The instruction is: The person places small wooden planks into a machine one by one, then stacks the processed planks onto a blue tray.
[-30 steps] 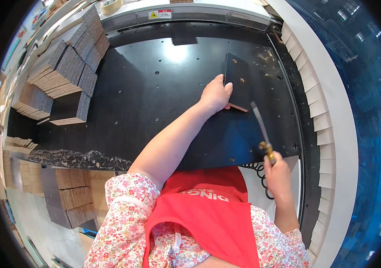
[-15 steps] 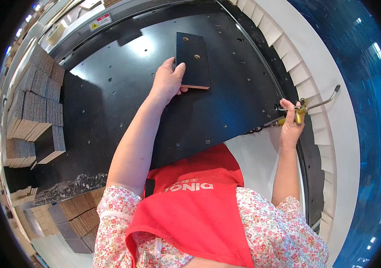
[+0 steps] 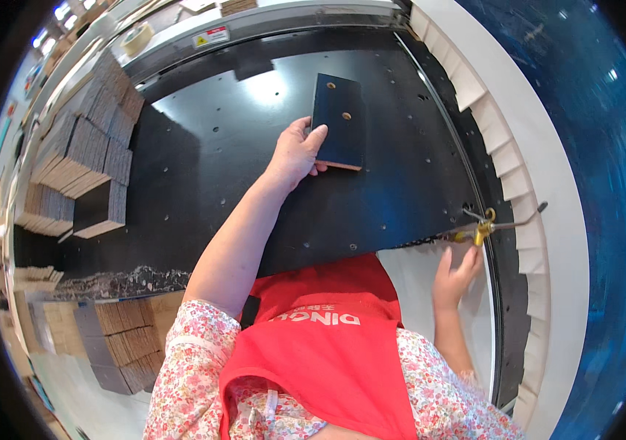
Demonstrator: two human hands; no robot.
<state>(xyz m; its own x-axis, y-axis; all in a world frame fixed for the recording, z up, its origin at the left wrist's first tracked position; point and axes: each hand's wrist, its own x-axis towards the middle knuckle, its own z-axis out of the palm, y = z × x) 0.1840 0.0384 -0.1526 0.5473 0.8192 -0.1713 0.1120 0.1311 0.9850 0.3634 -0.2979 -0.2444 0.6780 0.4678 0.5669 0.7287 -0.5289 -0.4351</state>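
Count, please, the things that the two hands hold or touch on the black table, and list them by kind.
Black rectangular panel with two holes, under the left hand: 1
Air blow gun with brass fitting, just above the right hand; contact unclear: 1
Total: 2

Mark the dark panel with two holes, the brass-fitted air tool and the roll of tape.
dark panel [image 3: 337, 117]: head view, middle of its top face.
air tool [image 3: 485, 227]: head view, its brass fitting.
roll of tape [image 3: 137, 37]: head view, the ring's rim, far left of the table.
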